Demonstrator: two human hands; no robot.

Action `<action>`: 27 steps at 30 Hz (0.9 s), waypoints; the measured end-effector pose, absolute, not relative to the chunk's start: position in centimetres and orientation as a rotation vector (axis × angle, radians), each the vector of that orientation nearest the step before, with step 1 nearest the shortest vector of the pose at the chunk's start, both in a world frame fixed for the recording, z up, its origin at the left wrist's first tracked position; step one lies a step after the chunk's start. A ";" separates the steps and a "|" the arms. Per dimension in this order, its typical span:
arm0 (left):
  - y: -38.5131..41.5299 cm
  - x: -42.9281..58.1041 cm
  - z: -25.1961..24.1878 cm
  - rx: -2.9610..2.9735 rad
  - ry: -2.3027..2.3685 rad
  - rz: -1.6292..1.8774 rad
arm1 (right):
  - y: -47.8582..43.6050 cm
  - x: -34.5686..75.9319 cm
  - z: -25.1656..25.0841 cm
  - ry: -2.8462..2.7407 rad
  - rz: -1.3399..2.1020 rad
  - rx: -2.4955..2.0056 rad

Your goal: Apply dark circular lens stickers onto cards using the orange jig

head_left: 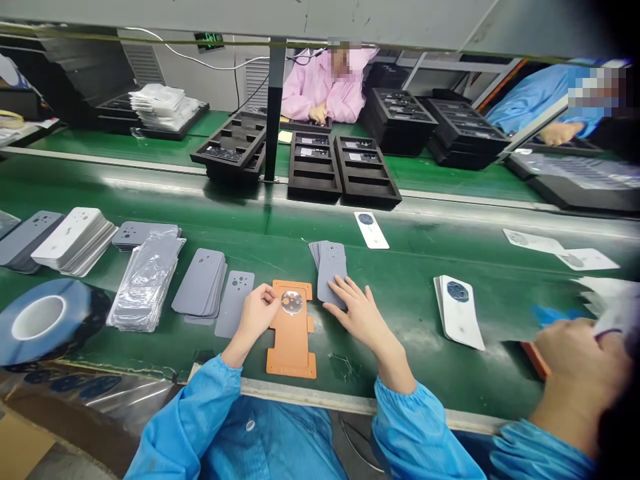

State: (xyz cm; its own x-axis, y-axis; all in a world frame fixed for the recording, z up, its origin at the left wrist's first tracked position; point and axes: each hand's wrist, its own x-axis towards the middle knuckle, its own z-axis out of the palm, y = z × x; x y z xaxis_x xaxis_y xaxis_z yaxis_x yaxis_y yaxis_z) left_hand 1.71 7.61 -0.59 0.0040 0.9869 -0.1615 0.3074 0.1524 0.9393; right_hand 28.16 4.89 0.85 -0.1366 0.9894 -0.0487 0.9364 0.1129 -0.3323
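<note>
An orange fixture (293,343) lies flat in front of me, with a shiny round piece with holes (291,303) near its top. My left hand (261,308) is closed in a pinch at the fixture's upper left, beside that round piece; whatever is between the fingertips is too small to make out. With fingers spread, my right hand (361,312) rests on the lower end of a small fanned stack of grey phone-back-shaped sheets (331,261). A single grey sheet with camera holes (235,303) lies left of the fixture, partly behind my left hand.
More grey sheets (200,283), a plastic-wrapped stack (145,283), white sheets (75,237) and a blue tape roll (53,320) stand left. White sheets with dark circles (457,310) lie right, near a co-worker's hand (575,360). Black trays (315,170) line the back; a post (274,110) rises there.
</note>
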 end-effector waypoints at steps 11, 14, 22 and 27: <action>6.2 1.4 1.5 1.129 1.272 1.003 | 5.2 27.2 2.2 -1.868 -0.356 -1.641; 5.5 1.6 3.0 1.009 1.120 0.976 | 4.3 25.5 3.7 -1.824 -0.445 -1.491; 4.7 0.8 4.2 0.754 0.947 0.938 | -0.7 18.6 1.7 -2.141 -0.196 -0.960; 4.2 0.2 2.8 0.774 0.981 0.912 | -1.4 19.1 0.4 -2.172 0.024 -0.927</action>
State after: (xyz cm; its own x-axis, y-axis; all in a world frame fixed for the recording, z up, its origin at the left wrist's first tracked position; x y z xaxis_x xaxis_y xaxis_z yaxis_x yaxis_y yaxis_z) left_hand 0.22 4.20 2.76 0.2678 0.8992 -0.3460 -0.2800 0.4162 0.8651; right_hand 19.07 -1.39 0.40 -0.4472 0.6249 0.6399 0.6104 0.7361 -0.2924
